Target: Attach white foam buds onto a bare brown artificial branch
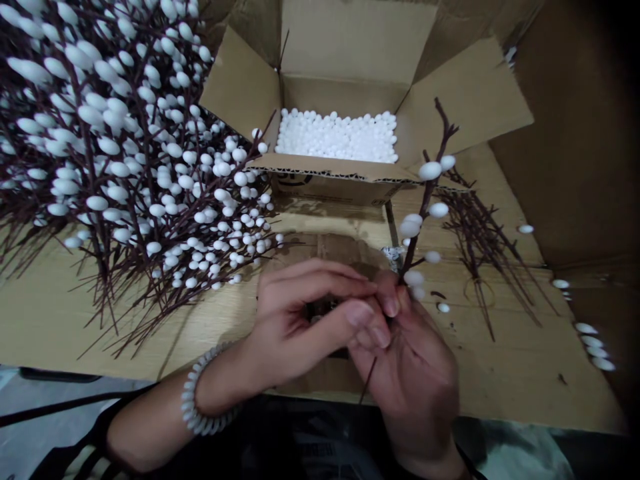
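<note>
An artificial berry branch (pixel 423 207), with a dark brown stem and white oval berries, stands nearly upright in my right hand (pixel 417 363). My right fingers are closed round its lower part, and a thin stem end shows below the palm. My left hand (pixel 280 333) meets the right fingertips at the stem, its thumb and forefinger brought together. Anything pinched in the left fingertips is hidden. Beyond the hands, an open cardboard box (pixel 357 40) holds a mass of white foam berries (pixel 335 137).
A large heap of finished-looking berry branches (pixel 115 147) fills the left of the wooden table (pixel 50 307). Bare brown stems (pixel 493 247) lie on the right. Loose white berries (pixel 593 341) lie along the right edge, beside a cardboard wall (pixel 580 167).
</note>
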Demonstrator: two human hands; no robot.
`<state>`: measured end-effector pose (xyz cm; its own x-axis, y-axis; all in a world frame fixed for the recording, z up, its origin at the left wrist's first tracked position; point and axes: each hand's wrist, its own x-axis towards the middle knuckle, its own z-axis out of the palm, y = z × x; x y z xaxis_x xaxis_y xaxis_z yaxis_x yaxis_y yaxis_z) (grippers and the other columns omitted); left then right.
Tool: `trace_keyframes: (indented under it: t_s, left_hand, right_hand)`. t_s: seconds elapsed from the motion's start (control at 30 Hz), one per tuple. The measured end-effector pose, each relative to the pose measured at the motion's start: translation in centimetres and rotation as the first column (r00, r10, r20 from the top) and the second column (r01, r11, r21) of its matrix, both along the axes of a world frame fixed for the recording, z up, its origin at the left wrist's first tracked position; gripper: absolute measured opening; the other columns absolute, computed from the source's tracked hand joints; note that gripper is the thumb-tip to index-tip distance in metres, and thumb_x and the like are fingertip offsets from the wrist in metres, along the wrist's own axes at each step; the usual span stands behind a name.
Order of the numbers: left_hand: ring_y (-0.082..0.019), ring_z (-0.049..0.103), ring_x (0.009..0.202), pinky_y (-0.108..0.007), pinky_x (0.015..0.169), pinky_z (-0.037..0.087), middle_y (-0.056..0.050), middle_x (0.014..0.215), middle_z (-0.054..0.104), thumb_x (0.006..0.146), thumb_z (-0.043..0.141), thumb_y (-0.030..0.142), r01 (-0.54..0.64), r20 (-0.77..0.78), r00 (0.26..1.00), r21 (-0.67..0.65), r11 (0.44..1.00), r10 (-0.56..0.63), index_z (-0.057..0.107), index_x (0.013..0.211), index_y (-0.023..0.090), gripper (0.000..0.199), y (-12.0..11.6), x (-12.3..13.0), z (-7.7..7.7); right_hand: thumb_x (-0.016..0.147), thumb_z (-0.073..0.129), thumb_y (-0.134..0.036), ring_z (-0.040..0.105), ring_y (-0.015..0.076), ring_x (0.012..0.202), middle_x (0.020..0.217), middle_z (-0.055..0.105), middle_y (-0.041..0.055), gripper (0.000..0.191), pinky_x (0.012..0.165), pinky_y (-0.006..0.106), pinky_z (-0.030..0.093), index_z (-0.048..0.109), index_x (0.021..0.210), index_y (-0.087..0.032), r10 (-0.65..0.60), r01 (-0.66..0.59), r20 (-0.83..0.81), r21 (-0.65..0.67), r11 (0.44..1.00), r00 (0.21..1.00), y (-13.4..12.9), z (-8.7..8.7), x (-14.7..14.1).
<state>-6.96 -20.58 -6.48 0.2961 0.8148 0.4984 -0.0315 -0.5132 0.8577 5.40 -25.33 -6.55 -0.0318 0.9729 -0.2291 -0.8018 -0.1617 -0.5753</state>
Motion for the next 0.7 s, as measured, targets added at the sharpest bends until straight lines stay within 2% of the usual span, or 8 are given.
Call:
trace_keyframes:
  t_s: [0.1,0.17,0.3,0.4,0.53,0.7]
  left_hand:
    - [-0.018,0.073,0.077,-0.027,0.070,0.060,-0.005,0.085,0.076,0.076,0.081,0.045,-0.003,-0.012,1.000,0.055,0.998,0.003,0.074,0.087,0.018,0.030,0.18,0.11,-0.04]
    - [-0.016,0.071,0.077,-0.025,0.070,0.059,-0.005,0.085,0.074,0.070,0.086,0.040,-0.004,-0.028,1.000,0.069,0.998,0.006,0.072,0.084,0.016,0.031,0.25,0.24,-0.05]
    - [-0.013,0.071,0.082,-0.019,0.075,0.057,-0.007,0.087,0.073,0.079,0.081,0.026,0.014,-0.032,0.999,0.065,0.998,-0.012,0.071,0.083,0.013,0.017,0.27,0.36,-0.16]
    - [-0.013,0.071,0.085,-0.018,0.077,0.057,-0.008,0.086,0.074,0.080,0.079,0.024,0.010,-0.040,0.999,0.094,0.995,-0.006,0.071,0.084,0.011,0.016,0.20,0.34,-0.29]
    - [-0.015,0.073,0.087,-0.020,0.079,0.059,-0.007,0.083,0.075,0.085,0.074,0.020,-0.015,-0.119,0.992,0.215,0.976,0.042,0.070,0.090,0.012,0.011,-0.03,0.23,-0.34]
    - [-0.014,0.075,0.085,-0.018,0.080,0.059,-0.011,0.091,0.077,0.091,0.068,0.023,-0.070,-0.218,0.965,0.318,0.945,0.145,0.069,0.092,0.010,0.013,-0.53,0.20,-0.36]
  right_hand:
    - [0.087,0.067,-0.036,0.027,0.0105,0.050,0.054,0.033,-0.0069,0.023,0.047,0.017,0.036,0.060,0.068,-0.023,-0.007,0.007,0.030,-0.014,1.000,1.000,0.05,0.21,-0.01]
    - [0.086,0.068,-0.036,0.025,0.0106,0.050,0.055,0.031,-0.0069,0.023,0.045,0.017,0.034,0.060,0.067,-0.023,-0.008,0.008,0.021,-0.015,1.000,1.000,0.11,0.25,0.00]
    - [0.083,0.073,-0.032,0.023,0.0076,0.050,0.058,0.031,-0.0078,0.022,0.047,0.013,0.036,0.061,0.067,-0.021,0.002,-0.004,-0.053,-0.026,1.000,0.999,0.26,0.13,0.16]
    - [0.083,0.072,-0.032,0.022,0.0066,0.049,0.057,0.033,-0.0078,0.023,0.047,0.011,0.037,0.062,0.066,-0.020,0.019,-0.022,-0.098,-0.033,0.999,0.995,0.33,0.02,0.21]
    - [0.080,0.075,-0.030,0.026,0.0058,0.049,0.057,0.040,-0.0068,0.019,0.047,0.009,0.040,0.066,0.067,-0.020,-0.004,-0.001,-0.091,-0.057,0.998,0.996,0.44,-0.14,0.06]
    - [0.079,0.078,-0.029,0.036,0.0048,0.050,0.061,0.047,-0.0058,0.015,0.049,0.008,0.044,0.069,0.070,-0.021,-0.064,0.061,-0.040,-0.064,0.996,0.997,0.32,-0.19,-0.10]
